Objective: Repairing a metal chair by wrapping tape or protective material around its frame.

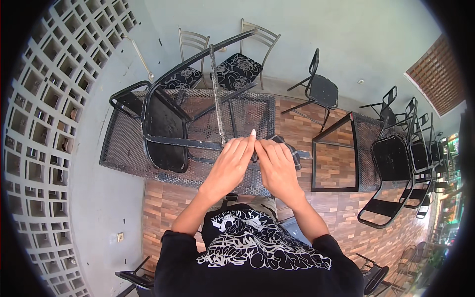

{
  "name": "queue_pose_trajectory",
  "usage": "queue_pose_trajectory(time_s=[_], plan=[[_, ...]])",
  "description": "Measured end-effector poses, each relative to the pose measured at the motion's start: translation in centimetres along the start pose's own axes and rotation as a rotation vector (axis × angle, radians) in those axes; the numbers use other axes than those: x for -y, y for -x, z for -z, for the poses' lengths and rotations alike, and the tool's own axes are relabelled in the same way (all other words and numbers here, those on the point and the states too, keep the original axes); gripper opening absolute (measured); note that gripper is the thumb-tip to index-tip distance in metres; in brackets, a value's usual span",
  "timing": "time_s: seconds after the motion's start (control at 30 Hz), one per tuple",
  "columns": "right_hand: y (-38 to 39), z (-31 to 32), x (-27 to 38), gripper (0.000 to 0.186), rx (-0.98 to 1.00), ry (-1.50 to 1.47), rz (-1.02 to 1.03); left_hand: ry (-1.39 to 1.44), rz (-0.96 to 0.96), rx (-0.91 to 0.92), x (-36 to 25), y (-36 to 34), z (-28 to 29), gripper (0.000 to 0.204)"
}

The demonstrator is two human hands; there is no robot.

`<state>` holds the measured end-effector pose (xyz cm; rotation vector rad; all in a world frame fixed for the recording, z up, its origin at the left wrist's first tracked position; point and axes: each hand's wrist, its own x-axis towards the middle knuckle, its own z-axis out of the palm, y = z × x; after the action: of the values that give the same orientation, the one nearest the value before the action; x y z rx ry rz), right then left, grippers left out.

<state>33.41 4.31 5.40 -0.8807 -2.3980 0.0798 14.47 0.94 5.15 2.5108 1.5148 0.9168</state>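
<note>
A black metal chair [167, 129] with scuffed legs lies tipped over on a perforated metal table [123, 151] in front of me. My left hand [232, 161] is closed at the near end of the chair's frame, its fingertips meeting those of the other hand. My right hand [274, 163] is closed over a dark checked cloth [292, 150] beside the frame. What lies under both sets of fingers is mostly hidden.
Silver chairs with patterned seats [236, 69] and a black chair [321, 89] stand along the back wall [351, 34]. More black chairs [391, 161] rest at the right by a second perforated table [367, 178]. A lattice block wall [49, 148] rises at the left.
</note>
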Motion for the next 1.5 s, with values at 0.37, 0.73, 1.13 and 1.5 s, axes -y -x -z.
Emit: queue_pose_trajectory(time_s=[0.37,0.73,1.13,1.5], plan=[[2.0,2.9,-2.8,0.061,0.063,-0.015,0.021,-0.056,-0.030,-0.006,-2.8,-2.0,-1.6,0.067],[2.9,4.0,-3.6,0.060,0.051,-0.009,-0.006,0.075,-0.045,-0.008,-3.2,-2.8,-2.7,0.075],[2.8,3.1,-2.3,0.060,0.026,0.055,-0.055,0.156,-0.064,-0.038,-2.2,-2.0,-2.8,0.086],[1.0,-0.2,0.0,0.060,-0.022,0.094,-0.040,0.071,-0.032,-0.020,0.1,-0.3,-0.5,0.088]])
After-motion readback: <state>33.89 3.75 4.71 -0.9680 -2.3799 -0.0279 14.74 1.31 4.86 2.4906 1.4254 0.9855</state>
